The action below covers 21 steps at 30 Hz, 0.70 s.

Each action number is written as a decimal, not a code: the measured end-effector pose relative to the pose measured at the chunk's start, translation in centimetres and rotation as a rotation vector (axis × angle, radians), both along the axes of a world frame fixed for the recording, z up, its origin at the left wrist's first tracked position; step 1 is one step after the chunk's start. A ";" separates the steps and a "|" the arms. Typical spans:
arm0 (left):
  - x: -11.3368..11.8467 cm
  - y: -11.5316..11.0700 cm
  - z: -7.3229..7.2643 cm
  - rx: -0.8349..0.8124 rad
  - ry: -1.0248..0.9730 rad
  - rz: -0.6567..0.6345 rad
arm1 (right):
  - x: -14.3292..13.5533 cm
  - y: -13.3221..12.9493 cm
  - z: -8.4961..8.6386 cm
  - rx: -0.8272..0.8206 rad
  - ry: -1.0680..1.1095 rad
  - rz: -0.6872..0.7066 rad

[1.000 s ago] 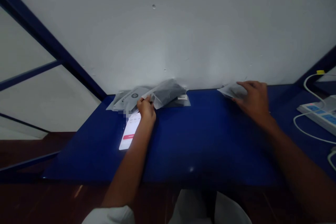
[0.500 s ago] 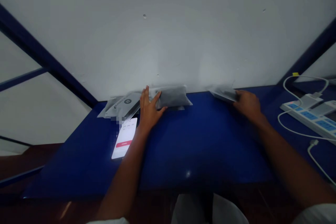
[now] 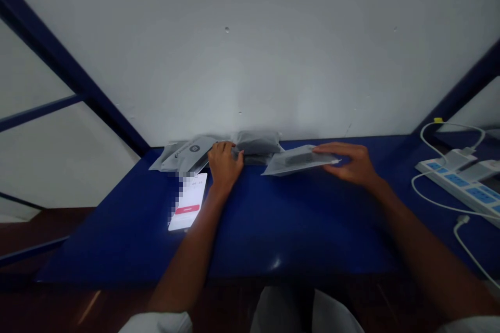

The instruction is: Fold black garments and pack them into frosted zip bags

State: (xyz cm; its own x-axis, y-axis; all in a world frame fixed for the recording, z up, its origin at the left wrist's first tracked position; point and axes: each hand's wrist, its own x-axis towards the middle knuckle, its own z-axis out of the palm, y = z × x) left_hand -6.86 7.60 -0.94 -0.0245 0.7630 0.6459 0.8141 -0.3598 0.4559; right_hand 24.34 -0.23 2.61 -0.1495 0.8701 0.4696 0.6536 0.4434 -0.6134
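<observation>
My right hand (image 3: 349,162) pinches one end of a frosted zip pouch (image 3: 292,161) with something dark inside, tilted just over the blue table. Its left end comes close to the stacked pouches. At the left end of that stack, my left hand (image 3: 225,165) has its fingers curled down over the pouch edges, partly hiding what they grip. The upper dark-filled pouch (image 3: 258,142) leans near the wall, with another dark pouch (image 3: 257,159) under it. Left of my left hand lie more frosted pouches (image 3: 191,152), one with a printed round logo.
A lit phone (image 3: 189,203) with a red button on screen lies by my left forearm. On the right are a white power strip (image 3: 463,182) with plugged-in adapters, white cables and a loose connector (image 3: 463,219). A white wall (image 3: 265,62) closes off the table's back.
My right hand has brought its pouch leftward, toward the stack. The left hand's fingers, spread before, are now drawn together and curled at the pouches.
</observation>
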 end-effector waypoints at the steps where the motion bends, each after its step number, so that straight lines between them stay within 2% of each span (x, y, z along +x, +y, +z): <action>1: 0.2 -0.5 0.5 0.012 -0.002 -0.015 | -0.5 -0.4 0.3 0.023 0.031 0.017; 4: 0.9 -2.7 2.4 0.092 -0.016 -0.145 | -2.2 -1.1 0.4 0.069 0.106 0.024; 6: 1.7 -4.5 3.5 0.142 -0.033 -0.405 | -3.4 -1.3 0.0 0.091 0.134 0.038; 8: 2.8 -6.2 3.8 0.170 0.008 -0.692 | -4.5 -1.4 -0.6 0.134 0.162 0.107; 10: 4.0 -7.2 3.5 0.275 0.093 -0.813 | -5.4 -1.4 -1.1 0.225 0.208 0.219; 13: 5.6 -7.8 2.3 0.445 0.137 -0.799 | -6.0 -1.3 -1.3 0.371 0.230 0.344; 16: 6.3 -7.8 1.7 0.524 0.130 -0.747 | -5.8 -1.7 -0.5 0.495 0.083 0.318; 19: 6.4 -8.2 2.0 0.575 0.101 -0.710 | -5.5 -2.3 0.5 0.594 -0.056 0.289; 21: 6.5 -8.7 2.5 0.605 0.044 -0.701 | -5.4 -2.6 0.7 0.609 -0.040 0.311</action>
